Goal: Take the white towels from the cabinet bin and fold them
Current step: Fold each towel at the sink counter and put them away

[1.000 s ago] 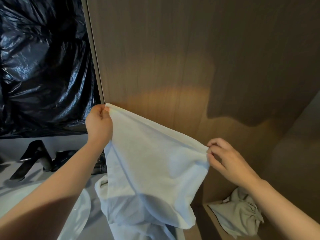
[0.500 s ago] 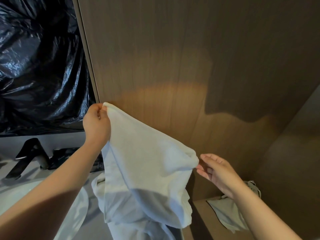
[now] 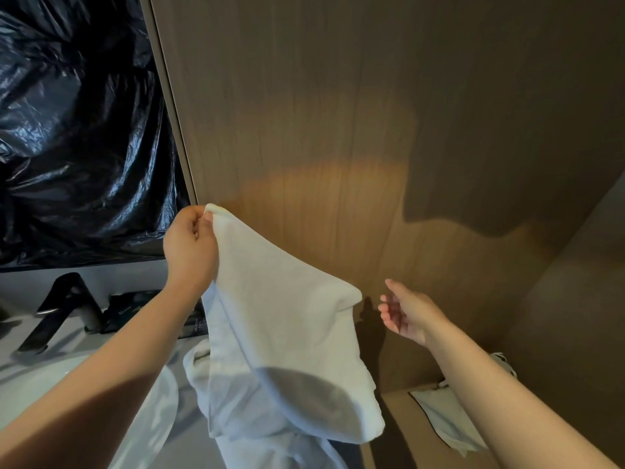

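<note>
Pinches a top corner of the soft white terry towel (image 3: 280, 326) with the left hand (image 3: 191, 247), dangling it before the brown wood-grain cabinet panel (image 3: 338, 113), right of the round white basin (image 3: 40, 384). Holds the right hand (image 3: 407, 314) empty, fingers relaxed, just beside the towel's drooping far corner without touching.

Lost below the bottom edge: lower end of the white towel (image 3: 287, 333). Tucked behind its upper corner: fingertips of the left hand (image 3: 191, 247). Mostly covered by the right forearm (image 3: 500, 401): crumpled pale cloth (image 3: 446, 421) on the cabinet shelf (image 3: 406, 431); cannot tell what kind. Half hidden under the left forearm (image 3: 101, 384): white basin (image 3: 33, 380). Too small to read: print on the dark packet (image 3: 135, 306). Cropped at top and left: black plastic sheet (image 3: 67, 130).
</note>
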`<action>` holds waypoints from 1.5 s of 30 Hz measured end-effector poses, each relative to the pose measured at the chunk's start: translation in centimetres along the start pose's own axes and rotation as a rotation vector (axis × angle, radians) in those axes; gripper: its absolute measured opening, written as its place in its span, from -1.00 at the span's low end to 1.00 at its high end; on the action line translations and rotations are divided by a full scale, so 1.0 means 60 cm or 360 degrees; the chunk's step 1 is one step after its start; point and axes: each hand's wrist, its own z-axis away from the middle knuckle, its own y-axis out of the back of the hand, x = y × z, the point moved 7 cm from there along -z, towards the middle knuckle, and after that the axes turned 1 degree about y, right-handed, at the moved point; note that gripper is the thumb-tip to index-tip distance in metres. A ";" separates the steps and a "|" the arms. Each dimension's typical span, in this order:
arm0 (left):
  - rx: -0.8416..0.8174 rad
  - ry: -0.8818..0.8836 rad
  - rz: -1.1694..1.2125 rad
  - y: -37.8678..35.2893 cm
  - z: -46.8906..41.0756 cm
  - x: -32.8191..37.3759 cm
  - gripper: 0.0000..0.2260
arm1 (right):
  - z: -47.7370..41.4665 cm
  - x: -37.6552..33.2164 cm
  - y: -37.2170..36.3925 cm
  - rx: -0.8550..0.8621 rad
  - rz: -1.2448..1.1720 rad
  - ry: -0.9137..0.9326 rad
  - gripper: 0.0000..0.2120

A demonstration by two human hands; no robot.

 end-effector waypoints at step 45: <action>0.0030 -0.0065 -0.0001 0.005 0.011 -0.008 -0.81 | 0.085 0.023 0.028 -0.0169 0.0580 0.0464 -0.97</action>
